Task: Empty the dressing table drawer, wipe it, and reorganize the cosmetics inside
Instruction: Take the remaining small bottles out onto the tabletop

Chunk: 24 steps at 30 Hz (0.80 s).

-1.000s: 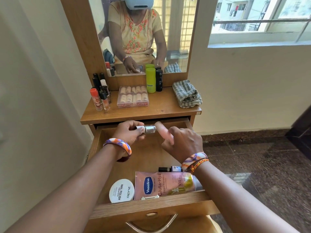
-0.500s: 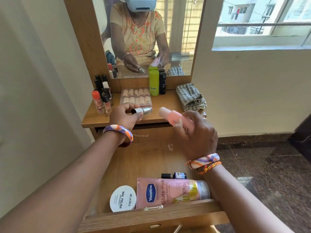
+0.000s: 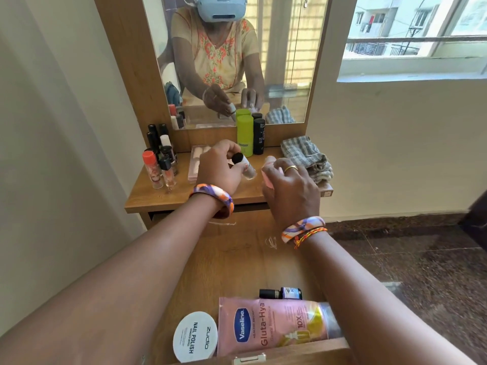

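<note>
1. Head view: the left hand grips a small silver-bodied tube with a black end over the dressing table top; the right hand curls around a pink bottle beside it.
2. Both items look light, rigid and smooth, likely slippery; hold them around the body.
3. Still in the open drawer: a Vaseline tube, a nail polish remover tub and a small dark bottle.
4. The green bottle, black bottle, nail box and folded cloth crowd the landing spot.
</note>
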Each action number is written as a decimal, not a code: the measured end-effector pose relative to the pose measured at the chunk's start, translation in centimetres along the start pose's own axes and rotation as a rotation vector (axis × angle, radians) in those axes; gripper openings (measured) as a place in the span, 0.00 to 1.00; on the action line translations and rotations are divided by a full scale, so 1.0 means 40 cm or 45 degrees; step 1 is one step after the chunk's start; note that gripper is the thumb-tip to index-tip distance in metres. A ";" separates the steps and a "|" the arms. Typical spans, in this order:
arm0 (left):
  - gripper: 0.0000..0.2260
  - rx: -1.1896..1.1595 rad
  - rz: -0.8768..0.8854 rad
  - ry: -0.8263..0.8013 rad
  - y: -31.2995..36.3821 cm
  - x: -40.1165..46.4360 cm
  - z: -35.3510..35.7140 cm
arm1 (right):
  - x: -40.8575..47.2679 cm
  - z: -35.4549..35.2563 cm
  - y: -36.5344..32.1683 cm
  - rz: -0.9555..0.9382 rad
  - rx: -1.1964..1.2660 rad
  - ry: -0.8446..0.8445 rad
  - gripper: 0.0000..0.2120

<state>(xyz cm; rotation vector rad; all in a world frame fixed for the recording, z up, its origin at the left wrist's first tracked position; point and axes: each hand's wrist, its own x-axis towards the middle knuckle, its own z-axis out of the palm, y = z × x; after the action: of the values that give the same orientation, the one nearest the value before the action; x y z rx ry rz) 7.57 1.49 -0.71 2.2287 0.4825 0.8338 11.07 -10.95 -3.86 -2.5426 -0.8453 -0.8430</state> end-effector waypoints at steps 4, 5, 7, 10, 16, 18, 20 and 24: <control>0.10 0.053 0.052 -0.029 0.020 0.035 0.019 | 0.017 0.017 -0.016 0.118 0.003 -0.200 0.15; 0.10 0.059 0.058 -0.031 0.023 0.043 0.025 | 0.017 0.027 -0.013 0.117 0.000 -0.262 0.17; 0.11 0.055 0.051 -0.047 0.025 0.059 0.038 | 0.018 0.029 -0.014 0.132 0.030 -0.320 0.20; 0.12 0.041 0.015 -0.062 0.020 0.079 0.057 | 0.028 0.037 -0.018 0.153 0.041 -0.316 0.20; 0.12 0.090 0.006 -0.047 -0.004 0.109 0.085 | 0.047 0.055 -0.016 0.198 0.087 -0.319 0.20; 0.11 0.105 0.022 -0.035 -0.010 0.117 0.092 | 0.052 0.062 -0.015 0.205 0.080 -0.318 0.20; 0.11 0.123 0.031 -0.018 -0.015 0.123 0.099 | 0.059 0.069 -0.014 0.211 0.068 -0.326 0.20; 0.11 0.148 0.075 0.012 -0.018 0.131 0.114 | 0.071 0.079 -0.011 0.233 0.043 -0.351 0.21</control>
<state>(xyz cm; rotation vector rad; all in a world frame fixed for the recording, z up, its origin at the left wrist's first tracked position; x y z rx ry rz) 14.42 2.64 -1.52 2.3565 0.4822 0.8667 14.00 -7.88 -4.47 -2.6939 -0.6817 -0.4254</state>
